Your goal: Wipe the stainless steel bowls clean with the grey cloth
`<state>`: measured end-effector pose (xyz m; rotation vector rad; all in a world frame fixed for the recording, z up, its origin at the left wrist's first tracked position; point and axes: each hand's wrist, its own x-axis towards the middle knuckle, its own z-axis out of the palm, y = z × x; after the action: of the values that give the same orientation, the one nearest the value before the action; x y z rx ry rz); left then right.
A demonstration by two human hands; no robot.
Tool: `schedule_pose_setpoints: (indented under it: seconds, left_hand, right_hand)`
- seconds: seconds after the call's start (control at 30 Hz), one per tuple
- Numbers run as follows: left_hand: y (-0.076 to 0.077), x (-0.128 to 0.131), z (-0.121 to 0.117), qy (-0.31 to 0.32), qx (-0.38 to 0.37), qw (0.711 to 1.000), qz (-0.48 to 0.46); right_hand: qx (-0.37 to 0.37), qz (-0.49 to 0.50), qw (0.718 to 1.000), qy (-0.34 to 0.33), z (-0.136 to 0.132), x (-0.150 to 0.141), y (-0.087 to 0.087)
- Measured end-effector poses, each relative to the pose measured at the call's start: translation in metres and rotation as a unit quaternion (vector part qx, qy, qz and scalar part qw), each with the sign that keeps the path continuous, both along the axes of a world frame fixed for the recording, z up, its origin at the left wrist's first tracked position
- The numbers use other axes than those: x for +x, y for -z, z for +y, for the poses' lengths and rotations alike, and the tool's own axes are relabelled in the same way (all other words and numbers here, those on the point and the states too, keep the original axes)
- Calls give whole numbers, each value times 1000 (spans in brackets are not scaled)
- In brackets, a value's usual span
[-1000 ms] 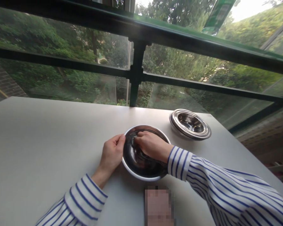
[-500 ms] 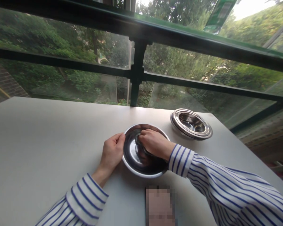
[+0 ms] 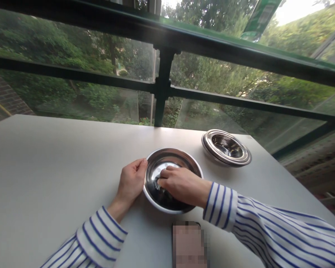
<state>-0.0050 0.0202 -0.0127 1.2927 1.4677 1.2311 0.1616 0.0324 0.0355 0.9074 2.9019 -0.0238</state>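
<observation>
A shiny metal bowl (image 3: 155, 203) stands on the white table, right of the middle. My left hand (image 3: 131, 179) grips its left rim, with the thumb on top and the other fingers mostly out of sight on the outer side. Inside the bowl, my right hand (image 3: 181, 182) is closed, fingertips pressed down toward the bottom. A small greyish bit shows at those fingertips; the hand covers the rest, and I cannot make out what it is.
Several nested metal bowls (image 3: 241, 158) sit at the table's back right. A flat phone-like object (image 3: 188, 243), blurred by pixels, lies near the front edge. Green railing and glass panes (image 3: 162, 87) border the white table (image 3: 58, 167). A green bottle (image 3: 261, 18) stands on the rail.
My right hand has moved down and slightly left inside the bowl, toward me. The bowl has shifted slightly; my left hand keeps its hold on the rim.
</observation>
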Motion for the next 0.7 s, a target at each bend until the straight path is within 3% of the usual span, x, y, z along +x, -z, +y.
schedule_pose_setpoints:
  seconds: [0.17,0.33,0.53,0.7]
  left_hand:
    - [-3,-1,-2,2,5,1000,-4]
    - [-3,0,-3,5,-11,1000,-12]
    - [-3,1,-4,21,1,1000,-22]
    - [-3,2,-5,15,-1,1000,-23]
  right_hand:
    - [21,7,998,61,5,0,1]
    - [-2,16,1000,-4,-4,0,0]
    - [19,43,998,50,6,-1,4]
    - [0,45,999,-18,1,-12,5]
